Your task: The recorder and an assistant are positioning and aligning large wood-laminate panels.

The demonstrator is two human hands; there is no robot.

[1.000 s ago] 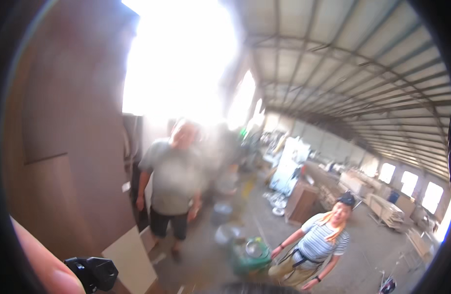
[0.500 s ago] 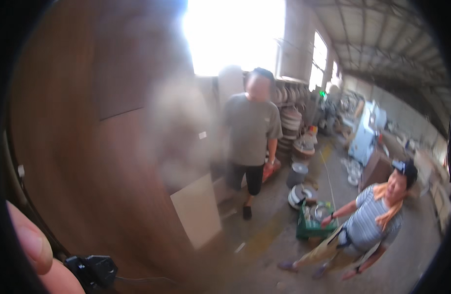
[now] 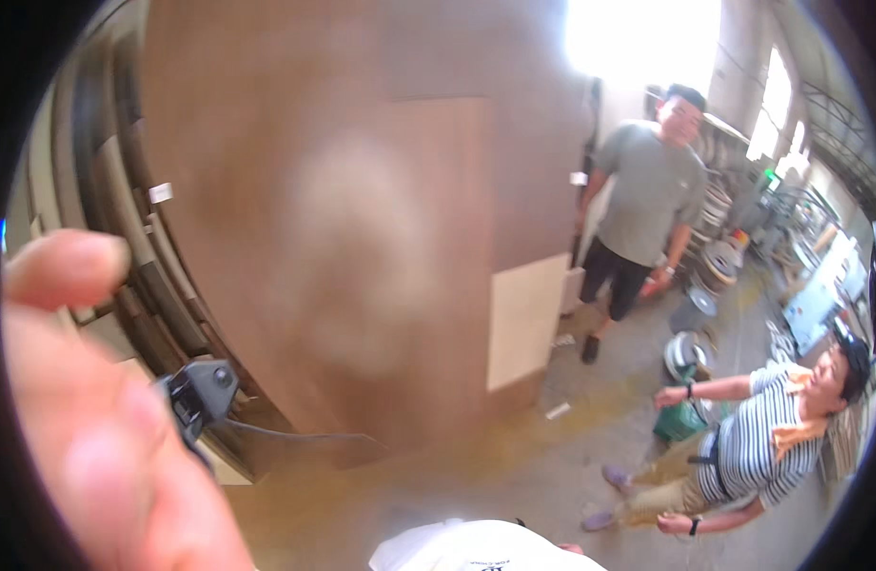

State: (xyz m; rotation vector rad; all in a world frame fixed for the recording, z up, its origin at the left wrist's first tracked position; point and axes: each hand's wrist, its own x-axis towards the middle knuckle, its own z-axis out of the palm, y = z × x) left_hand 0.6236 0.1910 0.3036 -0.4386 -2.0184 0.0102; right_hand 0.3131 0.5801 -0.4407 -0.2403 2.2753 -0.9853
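Observation:
Large and blurred, my left hand (image 3: 105,447) is raised close on the left side of the view. One finger is bent and apart from the others, and I see nothing held between them. A small black device (image 3: 205,395) with a thin cable sits beside this hand, partly hidden behind it. At the bottom edge shows my white shirt (image 3: 476,550) with dark print. Just right of the shirt, a small patch of skin (image 3: 571,549) may be part of my right hand; its fingers are hidden.
Tall brown boards (image 3: 438,219) stand ahead, a pale panel (image 3: 526,324) at their lower right. More stacked boards (image 3: 143,247) lean at left. A person in a grey shirt (image 3: 652,190) stands beyond; another in a striped shirt (image 3: 747,428) is nearer right, by a green crate (image 3: 680,422).
The view has swung left and down, so boards and people sit further right. More of my left hand shows, and my shirt has come into view. The striped-shirt person's arm reaches out leftward.

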